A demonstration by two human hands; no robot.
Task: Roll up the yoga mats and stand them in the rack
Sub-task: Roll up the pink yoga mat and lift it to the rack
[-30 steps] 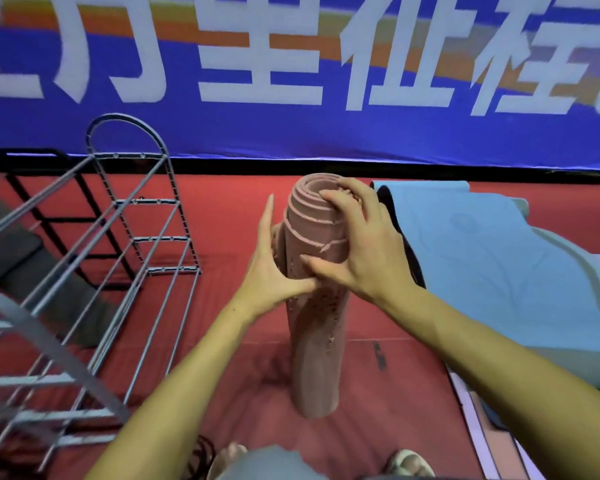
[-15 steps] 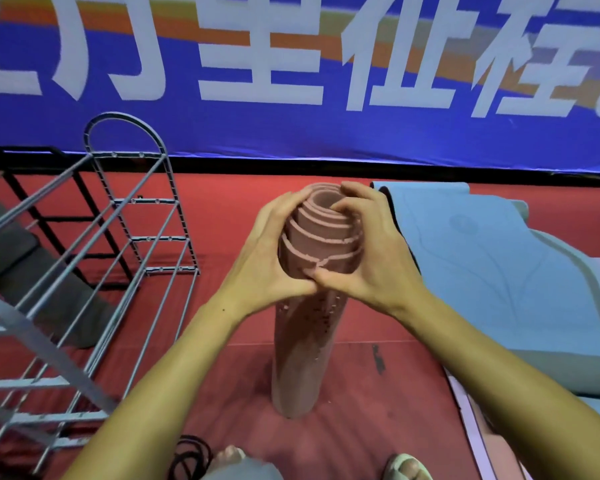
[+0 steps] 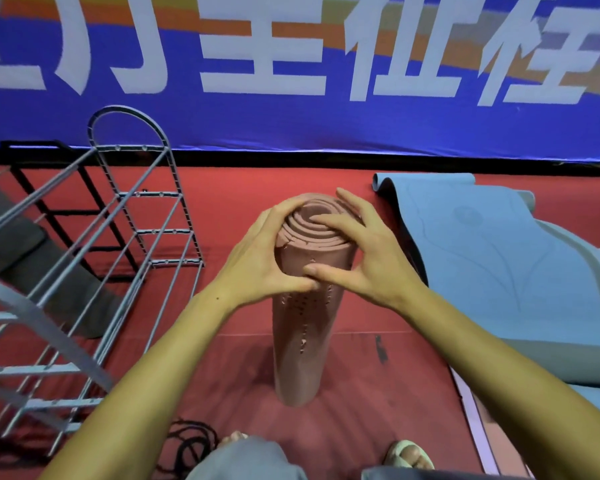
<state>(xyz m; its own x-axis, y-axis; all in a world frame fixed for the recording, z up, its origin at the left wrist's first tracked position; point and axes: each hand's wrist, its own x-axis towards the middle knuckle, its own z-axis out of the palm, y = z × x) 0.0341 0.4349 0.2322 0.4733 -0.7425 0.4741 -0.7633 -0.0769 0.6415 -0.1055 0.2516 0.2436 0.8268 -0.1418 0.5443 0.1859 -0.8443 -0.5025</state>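
Observation:
A rolled pink yoga mat (image 3: 302, 348) stands upright on the red floor in front of me. My left hand (image 3: 260, 261) curls round its top from the left, thumb on the near side. My right hand (image 3: 364, 258) wraps the top from the right, with its fingers lying over the spiral end and its thumb on the front. The two thumbs meet on the roll. An unrolled blue yoga mat (image 3: 499, 258) lies flat on the floor to the right. The grey metal rack (image 3: 146, 233) stands to the left, with no mat visible in it.
A blue banner (image 3: 291, 126) with large white characters covers the wall behind. A black frame (image 3: 66, 213) and a dark mat sit behind the rack at far left. A black cord (image 3: 187, 445) lies coiled on the floor near my feet.
My left hand went from flat against the roll to curled round its top. The pink mat shifted slightly left and more upright, and my right fingers moved over the spiral end.

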